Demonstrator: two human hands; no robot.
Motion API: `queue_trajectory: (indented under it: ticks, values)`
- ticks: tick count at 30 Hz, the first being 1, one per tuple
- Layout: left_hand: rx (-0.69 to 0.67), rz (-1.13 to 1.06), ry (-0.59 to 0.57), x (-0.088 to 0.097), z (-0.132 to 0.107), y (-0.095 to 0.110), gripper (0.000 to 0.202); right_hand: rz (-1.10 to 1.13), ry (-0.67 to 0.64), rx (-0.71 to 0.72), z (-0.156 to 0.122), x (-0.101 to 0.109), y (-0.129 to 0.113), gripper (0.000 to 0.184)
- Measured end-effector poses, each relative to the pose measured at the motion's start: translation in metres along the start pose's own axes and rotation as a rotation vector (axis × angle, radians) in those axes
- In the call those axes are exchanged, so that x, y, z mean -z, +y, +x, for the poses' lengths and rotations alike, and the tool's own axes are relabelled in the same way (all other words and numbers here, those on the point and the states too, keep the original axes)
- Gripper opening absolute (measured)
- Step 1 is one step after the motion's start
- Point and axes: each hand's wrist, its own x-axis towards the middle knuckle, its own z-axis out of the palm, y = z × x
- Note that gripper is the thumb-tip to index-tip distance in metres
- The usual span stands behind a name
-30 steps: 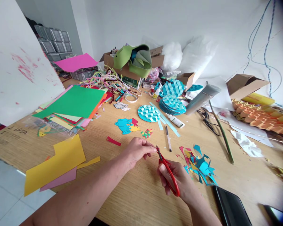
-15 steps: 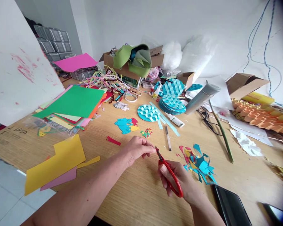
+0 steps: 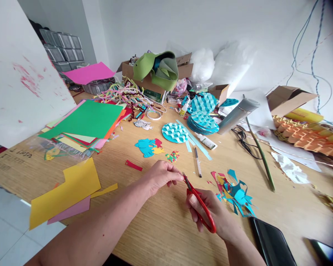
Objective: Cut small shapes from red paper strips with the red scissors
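My right hand (image 3: pixel 211 212) grips red-handled scissors (image 3: pixel 197 201), their blades pointing up-left toward my left hand (image 3: pixel 161 176). My left hand is closed in a pinch right at the blade tips; what it pinches is too small to make out. Both hands hover over the wooden table (image 3: pixel 161 225) near its front edge. A heap of blue, red and yellow paper scraps (image 3: pixel 234 192) lies just right of the scissors. A blue paper fish cutout (image 3: pixel 146 147) with red and yellow bits lies beyond my left hand.
A yellow sheet (image 3: pixel 63 192) lies front left, a stack of coloured paper (image 3: pixel 86 122) topped with green behind it. Blue patterned discs (image 3: pixel 202 118), a pen (image 3: pixel 197 162), a glue tube (image 3: pixel 207 141), cardboard boxes (image 3: pixel 288 99) and a dark tablet (image 3: pixel 272 244) crowd the table.
The scissors and my right hand have shifted slightly down and right; my left hand stays pinched at the blade tips.
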Motion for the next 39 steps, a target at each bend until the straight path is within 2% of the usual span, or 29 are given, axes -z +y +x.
queue_trajectory:
  ticks: [8,16,27,34,39]
  values:
    - [0.014,0.001,-0.026,0.0016,-0.001,0.0015,0.019,-0.021,-0.015,0.005,-0.0011,0.0,-0.0066,0.054]
    - [0.014,0.0,-0.038,0.0017,-0.0011,0.0028,0.017,-0.08,0.002,-0.03,-0.0025,0.0033,0.0,0.05]
    - [0.024,0.014,-0.062,0.0043,-0.0009,0.0018,0.018,-0.061,0.012,-0.062,-0.0025,0.0044,-0.0027,0.053]
    - [0.024,-0.025,-0.048,0.0026,-0.0011,0.0042,0.021,-0.049,0.051,-0.083,-0.0032,0.0048,-0.0004,0.05]
    - [0.006,-0.082,0.024,0.0018,-0.0012,0.0053,0.022,-0.009,0.072,-0.023,-0.0024,0.006,-0.0015,0.051]
